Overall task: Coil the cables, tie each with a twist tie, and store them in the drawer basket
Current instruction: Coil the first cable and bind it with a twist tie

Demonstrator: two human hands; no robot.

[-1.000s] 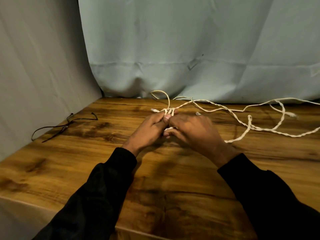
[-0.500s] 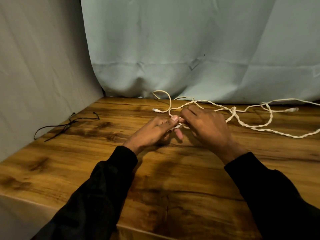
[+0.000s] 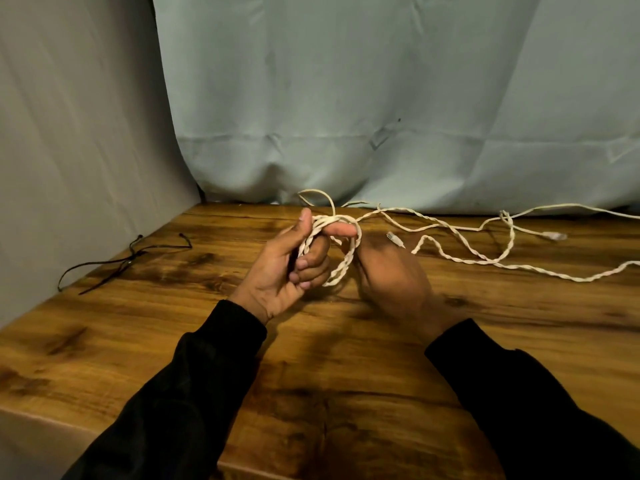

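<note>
A long white twisted cable (image 3: pixel 460 259) trails across the wooden table (image 3: pixel 346 375) toward the right edge. My left hand (image 3: pixel 287 268) is raised palm-up and closed on a small coil of this cable, with loops running under the thumb. My right hand (image 3: pixel 388 271), just to the right, grips the same loop, its index finger pointing left through the coil. A white plug (image 3: pixel 394 240) lies just beyond my right hand, and another plug (image 3: pixel 554 235) lies far right. No basket is in view.
Thin black ties (image 3: pixel 128 259) lie on the table at the far left, near the grey cloth wall (image 3: pixel 69 150). A pale blue cloth backdrop (image 3: pixel 381 116) hangs behind the table. The table's front edge runs along the bottom left.
My left hand has turned palm-up and lifted with a loop of cable wound in it. My right hand shifted slightly, pulling the loose cable leftward across the table.
</note>
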